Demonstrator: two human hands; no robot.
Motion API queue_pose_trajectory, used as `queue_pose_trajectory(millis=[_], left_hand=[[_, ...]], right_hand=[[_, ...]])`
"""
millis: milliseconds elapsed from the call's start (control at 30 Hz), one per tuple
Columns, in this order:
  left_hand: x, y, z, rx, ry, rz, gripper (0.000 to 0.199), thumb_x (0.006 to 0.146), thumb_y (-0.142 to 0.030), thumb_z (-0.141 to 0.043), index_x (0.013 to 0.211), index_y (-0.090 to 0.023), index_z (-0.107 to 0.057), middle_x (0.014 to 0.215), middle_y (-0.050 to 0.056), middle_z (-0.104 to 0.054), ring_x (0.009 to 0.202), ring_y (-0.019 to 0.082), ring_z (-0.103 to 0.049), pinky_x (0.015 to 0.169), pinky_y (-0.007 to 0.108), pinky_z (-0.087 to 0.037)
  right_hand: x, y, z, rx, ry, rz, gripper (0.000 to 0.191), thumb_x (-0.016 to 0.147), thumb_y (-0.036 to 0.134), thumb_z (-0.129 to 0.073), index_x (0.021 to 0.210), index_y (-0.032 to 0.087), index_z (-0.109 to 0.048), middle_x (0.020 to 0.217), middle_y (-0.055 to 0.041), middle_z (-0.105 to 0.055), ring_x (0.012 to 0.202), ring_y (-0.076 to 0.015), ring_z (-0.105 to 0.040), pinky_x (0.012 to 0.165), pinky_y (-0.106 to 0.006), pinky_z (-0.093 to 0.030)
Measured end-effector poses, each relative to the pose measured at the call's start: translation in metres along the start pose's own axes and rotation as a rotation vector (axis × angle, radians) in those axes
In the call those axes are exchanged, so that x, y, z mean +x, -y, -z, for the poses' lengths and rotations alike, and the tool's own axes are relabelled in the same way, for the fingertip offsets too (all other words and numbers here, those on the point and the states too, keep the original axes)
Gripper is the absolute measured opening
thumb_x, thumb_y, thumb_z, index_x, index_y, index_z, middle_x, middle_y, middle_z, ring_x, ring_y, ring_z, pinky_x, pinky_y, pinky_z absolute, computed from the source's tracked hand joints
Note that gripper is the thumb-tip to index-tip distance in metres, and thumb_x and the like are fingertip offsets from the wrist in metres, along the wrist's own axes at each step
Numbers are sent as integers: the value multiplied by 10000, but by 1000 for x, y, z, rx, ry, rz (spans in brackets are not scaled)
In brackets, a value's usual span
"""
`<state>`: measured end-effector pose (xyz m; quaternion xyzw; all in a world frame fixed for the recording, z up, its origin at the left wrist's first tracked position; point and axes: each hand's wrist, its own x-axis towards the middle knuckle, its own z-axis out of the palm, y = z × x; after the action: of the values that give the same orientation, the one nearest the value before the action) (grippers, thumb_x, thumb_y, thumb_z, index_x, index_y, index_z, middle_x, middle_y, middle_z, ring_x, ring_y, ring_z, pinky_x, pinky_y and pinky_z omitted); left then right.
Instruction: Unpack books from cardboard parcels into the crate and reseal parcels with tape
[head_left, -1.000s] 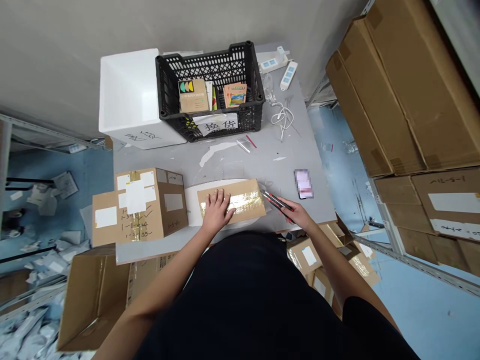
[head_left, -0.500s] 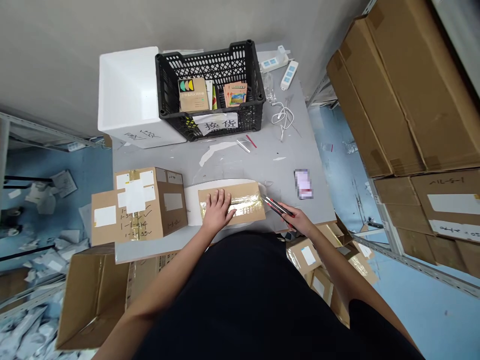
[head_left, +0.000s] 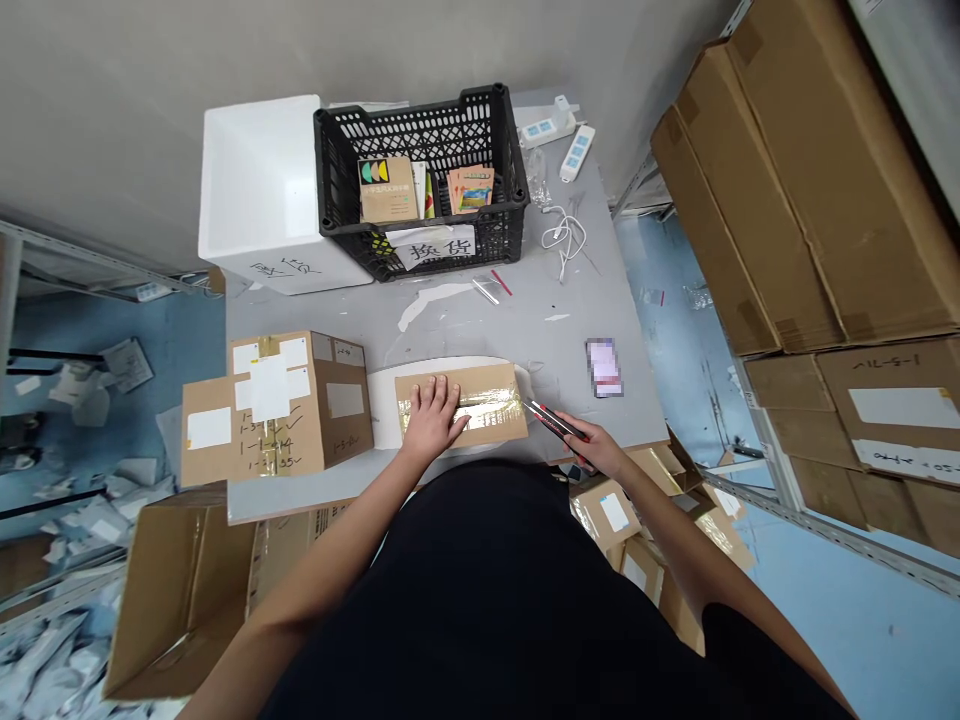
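Got my left hand [head_left: 433, 420] spread flat on a taped cardboard mailer [head_left: 459, 403], which sits on a white sheet [head_left: 384, 410] near the front edge of the desk [head_left: 559, 345]. My right hand [head_left: 598, 447] is wrapped around a red-and-black utility knife [head_left: 550, 419], tip right at the mailer's right end. A labeled carton [head_left: 277, 408] is just left of the sheet, and a black plastic crate [head_left: 420, 180] of booklets [head_left: 387, 189] sits at the desk's back edge.

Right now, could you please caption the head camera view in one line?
Left hand presses a taped cardboard package while right hand holds a box cutter.
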<state>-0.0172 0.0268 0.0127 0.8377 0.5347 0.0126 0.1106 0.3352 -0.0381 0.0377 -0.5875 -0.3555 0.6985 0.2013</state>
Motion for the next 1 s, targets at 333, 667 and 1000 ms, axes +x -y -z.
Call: queue_pose_trajectory(millis=[333, 667, 1000], left_hand=[[0, 1, -2, 18, -4, -11, 658, 935, -512, -438, 1473, -138, -383, 1564, 214, -288, 1477, 390, -154, 1150, 634, -97], [-4, 2, 1, 8, -13, -33, 638, 941, -504, -429, 1478, -162, -379, 1569, 193, -288, 1482, 360, -167, 1166, 607, -103], [-4, 5, 3, 9, -23, -23, 648, 938, -514, -426, 1479, -162, -381, 1561, 193, -308, 1478, 363, -181, 1165, 607, -115]], right_hand=[[-12, -9, -4, 30, 11, -22, 723, 818, 421, -621, 1490, 274, -399, 702, 35, -610, 392, -63, -427, 337, -181, -305], [-22, -25, -12, 94, -40, 17, 750, 809, 456, -620, 1489, 233, -398, 739, 23, -635, 412, -65, -453, 368, -194, -337], [-1, -11, 0, 136, -91, 125, 701, 827, 442, -616, 1464, 215, -432, 741, 5, -626, 415, -75, -447, 356, -201, -339]])
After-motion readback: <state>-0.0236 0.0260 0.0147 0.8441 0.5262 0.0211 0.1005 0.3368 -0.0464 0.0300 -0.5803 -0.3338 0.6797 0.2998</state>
